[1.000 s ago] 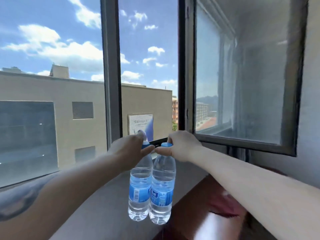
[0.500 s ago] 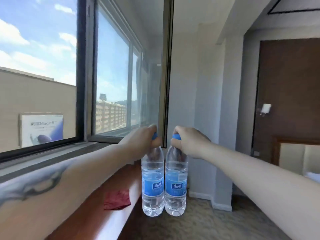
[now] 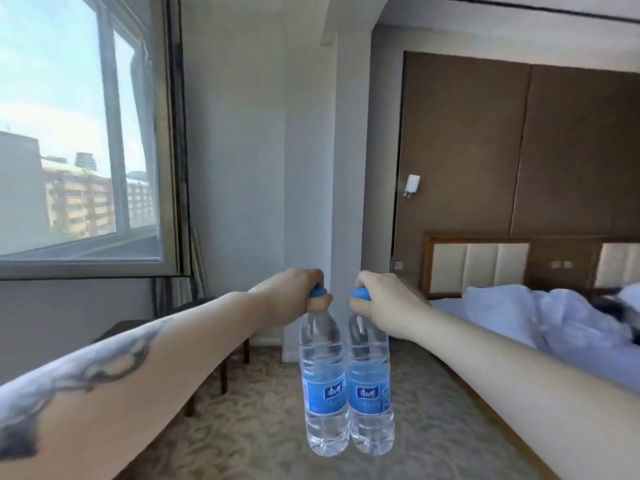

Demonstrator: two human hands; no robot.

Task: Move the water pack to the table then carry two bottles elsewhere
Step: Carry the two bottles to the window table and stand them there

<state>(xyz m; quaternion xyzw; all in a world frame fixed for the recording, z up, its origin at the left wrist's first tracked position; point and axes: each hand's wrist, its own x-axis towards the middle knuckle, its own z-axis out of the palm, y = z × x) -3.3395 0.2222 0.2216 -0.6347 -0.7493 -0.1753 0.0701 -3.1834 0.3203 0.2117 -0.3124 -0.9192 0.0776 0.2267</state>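
Clear plastic, thin-walled and full to the shoulder: both water bottles look heavy for their size and would dent if squeezed at the middle. The left hand point(image 3: 294, 294) is clenched around the blue cap and neck of the left bottle point(image 3: 323, 386), and the right hand point(image 3: 382, 301) grasps the right bottle point(image 3: 370, 386) the same way. Each bottle hangs straight down below its grip, well above the patterned carpet point(image 3: 263, 417), and the two bodies touch side by side at the label bands.

Judging from this, the neck is the sound place to hold. The cap and the flare under it are stiff and give the fingers a ledge, while the smooth wall below the grip could slip or buckle. Hung from the top, the weight can swing, so the bottles may knock together.

To the right of the grips lies a bed point(image 3: 540, 317) with rumpled white bedding; to the left, below the window point(image 3: 79, 140), stands a dark wooden table point(image 3: 121, 329). No water pack is in view.
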